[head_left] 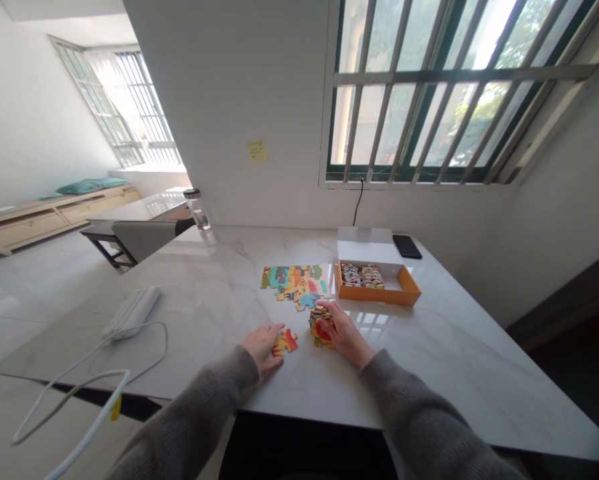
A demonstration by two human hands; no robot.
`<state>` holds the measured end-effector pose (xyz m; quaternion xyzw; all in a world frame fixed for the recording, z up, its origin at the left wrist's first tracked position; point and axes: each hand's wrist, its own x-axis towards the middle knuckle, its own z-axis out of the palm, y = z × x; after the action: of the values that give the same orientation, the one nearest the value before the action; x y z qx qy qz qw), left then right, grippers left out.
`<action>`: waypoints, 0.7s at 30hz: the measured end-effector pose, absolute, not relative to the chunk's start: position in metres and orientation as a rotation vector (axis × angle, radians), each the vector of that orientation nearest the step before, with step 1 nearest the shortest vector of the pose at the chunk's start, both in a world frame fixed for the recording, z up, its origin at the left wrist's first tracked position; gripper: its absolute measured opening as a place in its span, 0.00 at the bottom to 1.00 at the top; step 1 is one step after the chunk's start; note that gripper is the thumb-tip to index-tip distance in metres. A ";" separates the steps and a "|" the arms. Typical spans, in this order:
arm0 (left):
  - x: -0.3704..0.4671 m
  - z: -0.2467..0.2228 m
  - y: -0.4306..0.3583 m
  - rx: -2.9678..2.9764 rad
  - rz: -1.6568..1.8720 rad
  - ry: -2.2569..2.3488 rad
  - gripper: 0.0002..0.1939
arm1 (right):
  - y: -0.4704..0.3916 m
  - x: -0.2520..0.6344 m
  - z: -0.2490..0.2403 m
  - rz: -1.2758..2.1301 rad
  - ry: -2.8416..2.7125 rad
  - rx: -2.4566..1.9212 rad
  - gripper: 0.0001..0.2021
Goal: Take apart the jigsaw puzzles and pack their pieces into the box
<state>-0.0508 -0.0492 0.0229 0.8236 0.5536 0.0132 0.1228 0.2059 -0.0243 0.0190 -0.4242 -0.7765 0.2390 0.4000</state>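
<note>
Between the thumb and fingers of my left hand is a red and yellow puzzle piece, just above or on the table. My right hand is closed around a small stack of puzzle pieces on the table, its fingers over the top and side. Beyond both hands lies a partly joined jigsaw puzzle with a colourful picture, its lower edge uneven. An orange box with its white lid folded back stands to the right of the puzzle, holding rows of upright pieces.
A black phone lies behind the box. At the far left edge stands a clear bottle with a dark lid. A white power strip with a looping cable is on the table's left side. The wall and barred window bound the table's back.
</note>
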 end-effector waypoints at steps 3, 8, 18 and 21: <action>-0.061 0.017 -0.037 2.390 0.136 1.640 0.32 | -0.023 0.207 0.018 0.620 -1.953 -1.068 0.15; -0.064 0.026 -0.024 2.415 0.112 1.597 0.20 | -0.022 0.208 0.019 0.638 -1.926 -1.060 0.15; -0.041 0.031 -0.034 1.999 0.502 1.055 0.10 | -0.015 0.209 0.020 0.658 -1.874 -1.083 0.13; -0.021 0.029 -0.039 1.947 0.571 0.998 0.09 | -0.012 0.212 0.019 0.758 -1.804 -1.064 0.14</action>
<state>-0.0214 -0.0388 0.0287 0.7790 0.3992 0.2283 0.4262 0.2116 -0.0121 0.0188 -0.4286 -0.7269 0.3054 0.4412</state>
